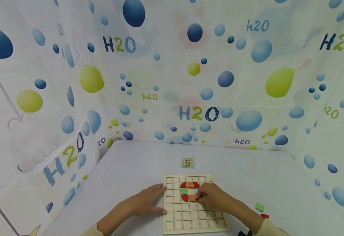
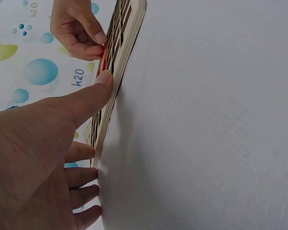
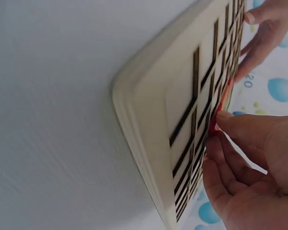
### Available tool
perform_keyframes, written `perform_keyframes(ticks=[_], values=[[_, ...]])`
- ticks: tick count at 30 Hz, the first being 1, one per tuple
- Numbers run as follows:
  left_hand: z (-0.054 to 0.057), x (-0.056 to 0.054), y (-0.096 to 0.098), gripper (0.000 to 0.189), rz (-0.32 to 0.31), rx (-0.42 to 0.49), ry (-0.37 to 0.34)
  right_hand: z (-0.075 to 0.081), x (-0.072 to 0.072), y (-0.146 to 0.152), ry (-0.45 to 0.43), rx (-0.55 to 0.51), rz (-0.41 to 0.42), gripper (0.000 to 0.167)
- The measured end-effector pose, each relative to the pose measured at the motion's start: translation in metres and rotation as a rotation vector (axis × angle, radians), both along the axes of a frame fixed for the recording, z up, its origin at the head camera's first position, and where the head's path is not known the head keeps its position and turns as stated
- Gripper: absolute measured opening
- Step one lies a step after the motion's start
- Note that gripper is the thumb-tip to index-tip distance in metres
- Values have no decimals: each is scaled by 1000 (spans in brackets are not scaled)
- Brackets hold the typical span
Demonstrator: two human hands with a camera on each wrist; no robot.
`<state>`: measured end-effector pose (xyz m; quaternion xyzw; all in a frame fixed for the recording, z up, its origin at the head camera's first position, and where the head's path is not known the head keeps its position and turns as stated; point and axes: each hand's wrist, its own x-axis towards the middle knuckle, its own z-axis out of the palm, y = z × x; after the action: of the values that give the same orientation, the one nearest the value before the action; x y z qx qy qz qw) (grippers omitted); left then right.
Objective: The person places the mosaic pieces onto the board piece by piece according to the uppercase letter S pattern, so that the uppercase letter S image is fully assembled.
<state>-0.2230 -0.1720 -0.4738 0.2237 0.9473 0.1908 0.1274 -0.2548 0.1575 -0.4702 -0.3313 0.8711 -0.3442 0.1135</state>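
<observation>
A pale wooden grid board [image 1: 176,216] lies flat on the table. Set in its upper cells are red rounded tiles [image 1: 184,198], orange square tiles [image 1: 191,198] and a green square tile [image 1: 183,191], forming part of a ring. My left hand [image 1: 143,200] rests at the board's left edge, fingers spread, the thumb and fingertips touching the rim. Over the ring's lower right, my right hand [image 1: 214,197] pinches a red tile [image 3: 213,123] between thumb and fingers, low against the board. The fingers hide much of that tile and the cells beneath.
Right of the board lie a loose green tile [image 1: 259,206] and a red tile [image 1: 264,216], the latter partly behind the right forearm. Beyond the board sits a small patterned card [image 1: 187,163]. A printed curtain [image 1: 166,75] surrounds the white-covered table [image 1: 136,164].
</observation>
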Motion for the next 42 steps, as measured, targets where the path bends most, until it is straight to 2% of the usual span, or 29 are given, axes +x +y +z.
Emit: perform_keyframes(ticks=[8,16,22,26,30,37,42], values=[[-1,-1,2,99,-2,0,-4,3,0,5,13,45,21,16],[-1,-2,4,99,-2,-3,0,2,1,11,30,70,-28,10],[1,-1,5,98,-3,-5,-7,6,3,38,72,59,-87,7],[3,0,4,98,2,-5,-15,10,4,64,104,28,-119,14],[5,1,2,98,0,-1,-14,12,7,90,111,11,-205,20],[6,2,2,97,2,2,-23,16,17,136,26,-1,-471,28],[4,1,1,98,4,7,-28,17,20,171,-73,13,-548,41]])
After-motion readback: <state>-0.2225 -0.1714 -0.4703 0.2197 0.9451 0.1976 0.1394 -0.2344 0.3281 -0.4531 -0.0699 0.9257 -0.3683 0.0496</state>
